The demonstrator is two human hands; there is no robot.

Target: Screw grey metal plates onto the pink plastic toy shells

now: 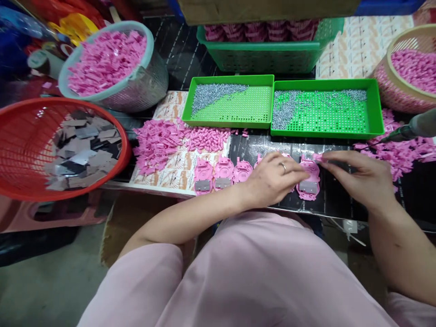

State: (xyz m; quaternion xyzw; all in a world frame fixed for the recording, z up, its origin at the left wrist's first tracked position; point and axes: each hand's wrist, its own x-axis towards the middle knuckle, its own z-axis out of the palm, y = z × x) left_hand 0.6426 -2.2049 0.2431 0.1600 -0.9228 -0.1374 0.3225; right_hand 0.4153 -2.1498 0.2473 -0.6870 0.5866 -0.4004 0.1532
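Note:
My right hand [364, 177] pinches a small pink plastic part [318, 157] between thumb and index finger, at the top right edge of a pink plastic casing half [308, 176]. A grey metal plate [308, 187] lies in the lower part of that casing. My left hand [272, 177], with a ring on one finger, reaches over the row with its fingers stretched out. Its fingertips touch the left side of the same casing. To its left lie more pink casing halves [223, 170], each with a grey plate; others are partly hidden under the hand.
Two green trays [228, 123] of small screws stand behind the row. Pink part piles [156, 141] lie left and right. A red basket [119, 175] holds metal plates. Further baskets of pink parts [109, 59] stand behind. A screwdriver-like tool [405, 131] juts in from the right.

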